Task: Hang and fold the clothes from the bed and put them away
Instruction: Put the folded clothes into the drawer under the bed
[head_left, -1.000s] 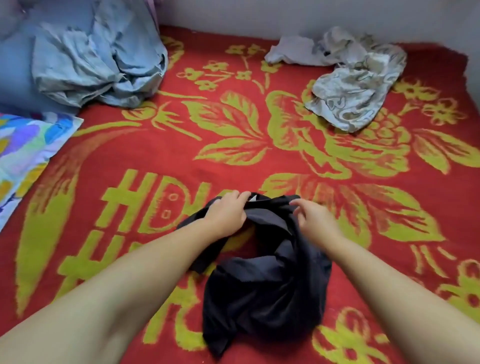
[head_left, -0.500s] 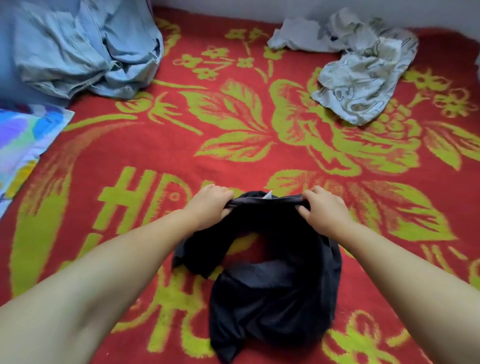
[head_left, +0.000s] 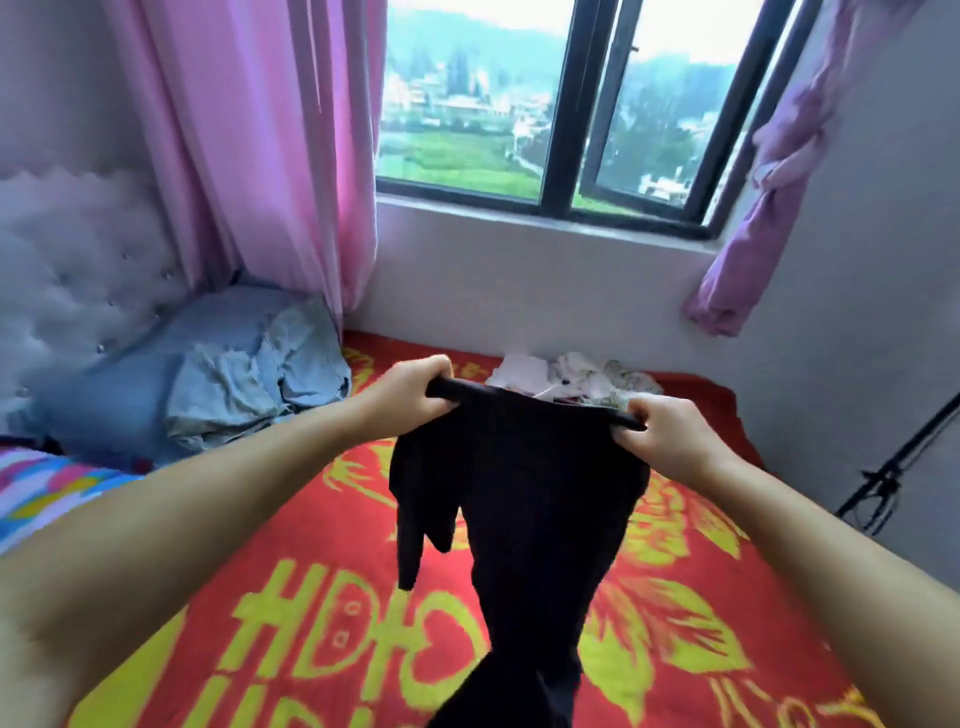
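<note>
Both hands gripping black garment (head_left: 524, 499) top edge, hanging over bed (head_left: 322, 571)

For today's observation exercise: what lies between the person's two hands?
In the head view, the stretched top edge of the black garment spans from the left hand to the right hand; both grip it.

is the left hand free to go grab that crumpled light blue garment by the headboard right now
Probably not yet. The left hand grips one end of the black garment, the right hand the other. Nothing blocks the way to the light blue garment, but it would have to let go first.
</note>
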